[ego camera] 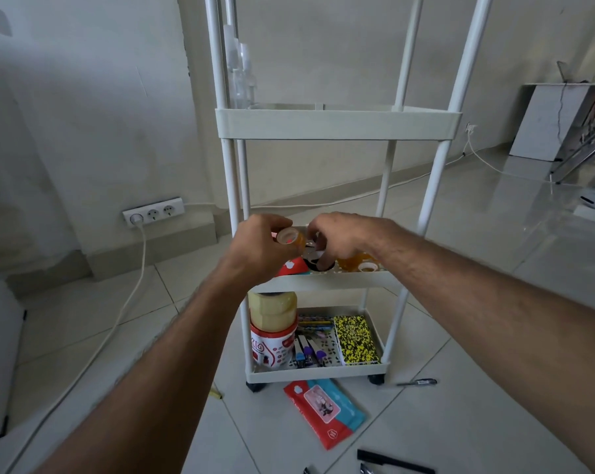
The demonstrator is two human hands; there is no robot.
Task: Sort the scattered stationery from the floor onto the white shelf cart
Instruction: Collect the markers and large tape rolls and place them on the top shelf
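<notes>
The left hand (265,246) is gripping a small roll of clear tape (286,236), fingers curled round its rim, just above the middle tier (326,280) of the white shelf cart (337,123). At three o'clock from it the right hand (344,239) is curling over something dark and round (318,261) on that tier; whether it is truly pinching it I cannot tell, since the fingers are hiding the contact. Further toward three o'clock a second orange-tinted tape roll (362,263) is lying on its side in the tray.

The roll is looking light and stiff, a hollow ring with a slick outer face, so holding across the rim or hooking a finger through the core should be the safest grip; it would likely roll if set on its edge.

At six o'clock, on the bottom tier, a wide tape roll (272,307) is sitting on a white tub (273,347), with a yellow speckled notebook (356,340) well to its right. On the floor a wet-wipe pack (325,412) and a black pen (419,382) are still waiting.
</notes>
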